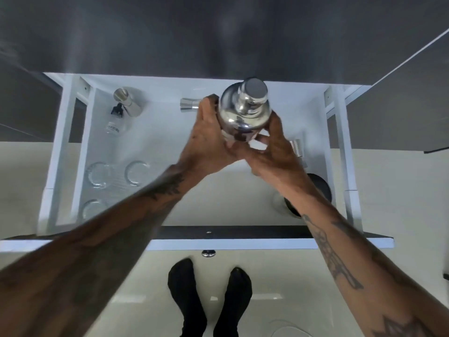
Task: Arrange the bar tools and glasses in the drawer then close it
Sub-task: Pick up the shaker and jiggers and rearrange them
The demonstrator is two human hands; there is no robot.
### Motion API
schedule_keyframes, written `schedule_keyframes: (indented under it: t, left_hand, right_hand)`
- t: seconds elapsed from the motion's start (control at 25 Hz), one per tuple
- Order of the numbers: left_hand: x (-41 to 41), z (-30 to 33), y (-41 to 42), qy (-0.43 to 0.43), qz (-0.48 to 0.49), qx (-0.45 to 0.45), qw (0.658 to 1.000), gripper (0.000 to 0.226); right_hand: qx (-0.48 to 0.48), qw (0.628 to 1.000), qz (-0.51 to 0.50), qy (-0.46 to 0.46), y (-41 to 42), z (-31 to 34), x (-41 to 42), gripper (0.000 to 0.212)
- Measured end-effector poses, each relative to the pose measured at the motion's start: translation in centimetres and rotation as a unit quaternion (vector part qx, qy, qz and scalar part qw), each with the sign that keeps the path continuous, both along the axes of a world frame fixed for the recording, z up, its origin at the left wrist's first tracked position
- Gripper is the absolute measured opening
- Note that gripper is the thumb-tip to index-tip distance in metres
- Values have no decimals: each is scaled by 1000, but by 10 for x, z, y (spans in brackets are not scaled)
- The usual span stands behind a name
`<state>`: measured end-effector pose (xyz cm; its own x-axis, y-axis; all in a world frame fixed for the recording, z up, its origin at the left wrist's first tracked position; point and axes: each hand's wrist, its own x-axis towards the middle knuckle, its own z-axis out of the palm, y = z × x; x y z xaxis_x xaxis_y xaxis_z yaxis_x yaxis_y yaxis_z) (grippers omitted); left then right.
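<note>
A shiny steel cocktail shaker (pixel 243 109) is held upright over the back middle of the open white drawer (pixel 155 132). My left hand (pixel 206 135) wraps its left side and my right hand (pixel 274 147) cups its right side and base. Behind my left hand lies a steel jigger (pixel 189 103). At the back left stand a steel cup (pixel 128 100) and a small clear bottle (pixel 115 122) with a black top. Three clear glasses (pixel 98 175) sit along the drawer's left side. A dark round tool (pixel 320 188) is partly hidden under my right forearm.
The drawer's dark front panel (pixel 233 232) with a metal knob (pixel 208 253) is pulled out toward me. A grey countertop (pixel 218 32) overhangs the back. My feet in black socks (pixel 209 295) stand on the pale floor below. A small steel piece (pixel 295 147) peeks beside my right hand.
</note>
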<state>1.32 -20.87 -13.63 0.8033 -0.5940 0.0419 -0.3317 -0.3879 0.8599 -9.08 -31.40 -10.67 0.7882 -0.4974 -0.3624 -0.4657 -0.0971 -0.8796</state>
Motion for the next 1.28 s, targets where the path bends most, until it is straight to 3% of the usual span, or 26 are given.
schedule_keyframes:
  t: [0.2, 0.36, 0.48, 0.56, 0.68, 0.76, 0.88, 1.04, 1.16, 1.28]
  left_hand:
    - [-9, -8, -6, 81, 1, -38, 996, 87]
    - [5, 7, 33, -30, -109, 91, 989, 94]
    - [54, 22, 99, -140, -3, 66, 988, 47]
    - [99, 23, 140, -200, 95, 167, 961, 27]
    - [148, -2, 152, -78, 103, 415, 901, 41]
    - [150, -18, 137, -32, 72, 461, 884, 47]
    - [148, -37, 122, -10, 95, 463, 881, 49]
    - [148, -40, 126, 39, 122, 431, 893, 36]
    - [149, -28, 139, 150, 140, 373, 905, 22]
    - [147, -26, 151, 130, 130, 375, 909, 35]
  right_hand:
    - [-83, 995, -26, -50, -4, -10, 0, 83]
    - [-105, 994, 0, -17, -4, -15, -4, 88]
    - [-136, 989, -38, 43, -9, -6, -25, 92]
    - [-200, 976, -86, -2, -1, 15, -47, 65]
    - [-265, 961, -13, -82, 45, 50, -40, 28]
    - [-273, 952, 81, -114, 76, 54, -9, 20]
    - [-266, 949, 160, -64, 93, 31, 52, 22]
    - [-268, 945, 181, 44, 103, -22, 136, 33]
    - [-268, 946, 178, 42, 123, -45, 191, 39]
    - [-324, 925, 196, 18, 140, -61, 219, 37]
